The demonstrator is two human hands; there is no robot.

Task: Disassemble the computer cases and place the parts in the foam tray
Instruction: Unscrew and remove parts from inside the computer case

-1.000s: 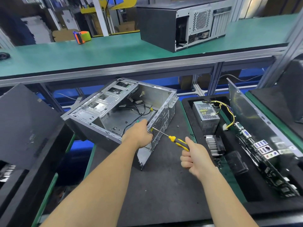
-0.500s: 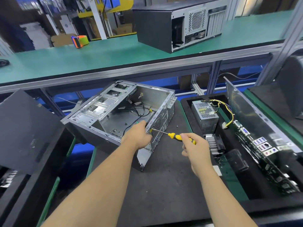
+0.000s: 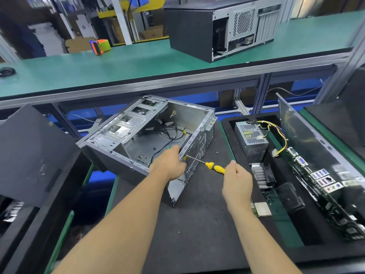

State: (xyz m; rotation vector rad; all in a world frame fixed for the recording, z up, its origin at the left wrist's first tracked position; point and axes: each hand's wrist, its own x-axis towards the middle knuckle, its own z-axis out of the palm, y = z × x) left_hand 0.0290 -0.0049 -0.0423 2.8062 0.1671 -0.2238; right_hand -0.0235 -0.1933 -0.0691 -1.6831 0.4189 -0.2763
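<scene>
An open grey sheet-metal computer case, stripped to loose black cables and a perforated rear panel, is seen lying on its side on the dark-matted bench, left of the black foam tray. Its rear edge is gripped by the left hand. A yellow-handled screwdriver is clamped in the right hand, its tip set against the rear panel.

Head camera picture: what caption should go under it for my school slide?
Left hand steadies the open grey metal computer case while right hand works a yellow-handled screwdriver at its rear panel.
</scene>
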